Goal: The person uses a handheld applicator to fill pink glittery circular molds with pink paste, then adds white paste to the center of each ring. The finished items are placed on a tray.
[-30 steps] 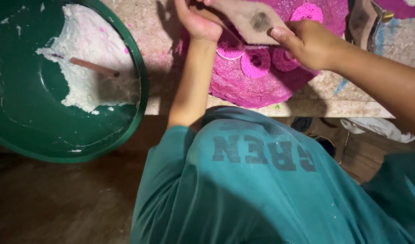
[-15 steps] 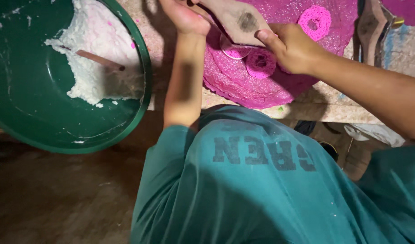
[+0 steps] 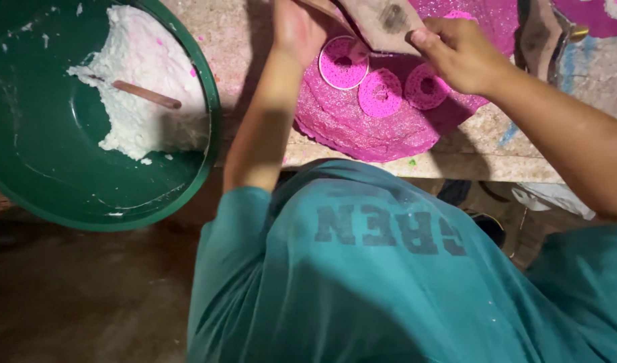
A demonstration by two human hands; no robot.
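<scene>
Both hands are at the top of the view, over a heap of pink glitter powder point(image 3: 362, 128) on a stone slab point(image 3: 496, 144). My left hand point(image 3: 296, 30) and my right hand point(image 3: 456, 52) each grip an end of a flat brown board point(image 3: 382, 17) with a dark smudge. Just below the board, three round pink rings lie on the powder: a white-rimmed ring point(image 3: 343, 62), a middle ring point(image 3: 380, 92) and a right ring point(image 3: 426, 86). My teal shirt point(image 3: 389, 282) fills the lower part of the view.
A large green basin point(image 3: 46, 181) at the left holds white paste point(image 3: 150, 74) with a brown stick point(image 3: 147, 95) lying in it. A brown tool-like object point(image 3: 540, 33) lies on the slab at the top right. The floor below is dark.
The board has shifted slightly up and to the right, so the white-rimmed ring shows more fully. Both hands stay closed on the board.
</scene>
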